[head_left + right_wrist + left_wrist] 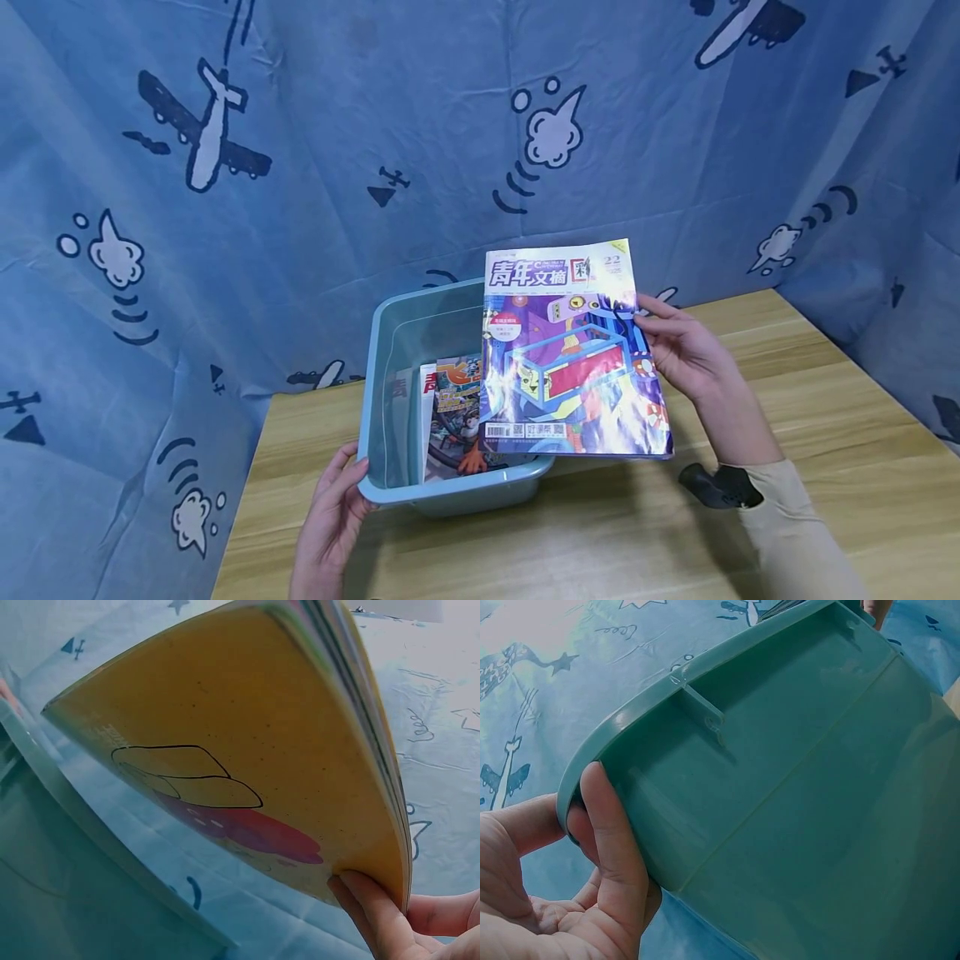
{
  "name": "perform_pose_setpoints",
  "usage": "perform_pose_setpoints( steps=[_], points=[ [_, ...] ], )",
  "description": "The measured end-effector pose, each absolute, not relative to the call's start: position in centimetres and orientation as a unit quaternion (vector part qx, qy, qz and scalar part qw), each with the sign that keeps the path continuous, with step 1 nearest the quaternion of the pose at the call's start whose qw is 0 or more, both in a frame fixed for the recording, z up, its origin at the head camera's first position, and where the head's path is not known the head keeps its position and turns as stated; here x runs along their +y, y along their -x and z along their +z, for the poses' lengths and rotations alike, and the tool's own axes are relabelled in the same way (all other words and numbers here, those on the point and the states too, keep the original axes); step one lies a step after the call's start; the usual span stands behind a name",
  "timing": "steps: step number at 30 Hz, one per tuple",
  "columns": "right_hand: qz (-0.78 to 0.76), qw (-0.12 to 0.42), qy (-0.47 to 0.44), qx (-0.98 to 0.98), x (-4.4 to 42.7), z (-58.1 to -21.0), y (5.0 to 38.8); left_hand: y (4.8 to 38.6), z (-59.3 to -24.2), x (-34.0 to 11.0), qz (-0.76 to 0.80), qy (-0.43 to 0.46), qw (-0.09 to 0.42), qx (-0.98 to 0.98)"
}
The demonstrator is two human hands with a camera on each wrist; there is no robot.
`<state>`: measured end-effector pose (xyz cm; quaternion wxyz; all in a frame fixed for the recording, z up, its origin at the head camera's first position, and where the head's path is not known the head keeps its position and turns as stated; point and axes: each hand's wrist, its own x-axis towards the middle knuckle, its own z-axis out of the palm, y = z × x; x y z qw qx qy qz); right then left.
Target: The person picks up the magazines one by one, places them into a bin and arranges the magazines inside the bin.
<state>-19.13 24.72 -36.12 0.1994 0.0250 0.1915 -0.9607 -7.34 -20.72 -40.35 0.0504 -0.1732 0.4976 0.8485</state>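
Note:
My right hand (690, 354) pinches the right edge of a magazine (570, 350) with a purple and blue cover, holding it up over the right part of a teal plastic bin (480, 481). In the right wrist view the yellow back cover (225, 712) shows, with fingers (367, 900) beneath it. My left hand (335, 504) grips the bin's front left corner, thumb and fingers around the rim (622, 712). Inside the bin lie other magazines, one with a colourful comic-like cover (459, 417). The held magazine hides the bin's right side.
The bin stands on a wooden table (615, 533) at its back edge. Behind and at both sides hangs a blue cloth (315, 200) printed with planes and clouds. A black strap-like device (722, 487) sits at my right wrist, by a beige sleeve (795, 529).

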Motion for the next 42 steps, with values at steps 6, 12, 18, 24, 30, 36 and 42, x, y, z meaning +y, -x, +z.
perform_pose_setpoints(
  steps=[6,12,18,24,30,36,42],
  points=[
    [-0.958,0.199,-0.021,0.205,24.2,-36.1,19.1,7.3,-40.3,-20.8,0.849,0.172,0.052,0.498],
    [-0.956,0.202,-0.005,0.213,23.9,-36.3,19.3,7.2,-40.3,-20.7,0.849,0.167,0.052,0.499],
    [-0.956,0.2,-0.017,0.213,23.3,-36.5,19.3,7.2,-40.4,-20.7,0.848,0.166,0.05,0.5],
    [-0.955,0.201,-0.026,0.216,22.9,-36.6,19.4,7.2,-40.5,-20.7,0.85,0.159,0.05,0.5],
    [-0.952,0.202,-0.018,0.228,22.5,-36.6,19.5,7.2,-40.5,-20.8,0.854,0.158,0.05,0.493],
    [-0.951,0.212,-0.023,0.222,22.1,-36.7,19.6,7.2,-40.5,-20.8,0.858,0.151,0.055,0.488],
    [-0.951,0.217,-0.02,0.221,21.6,-36.8,19.6,7.2,-40.5,-20.8,0.859,0.155,0.056,0.484]
  ],
)
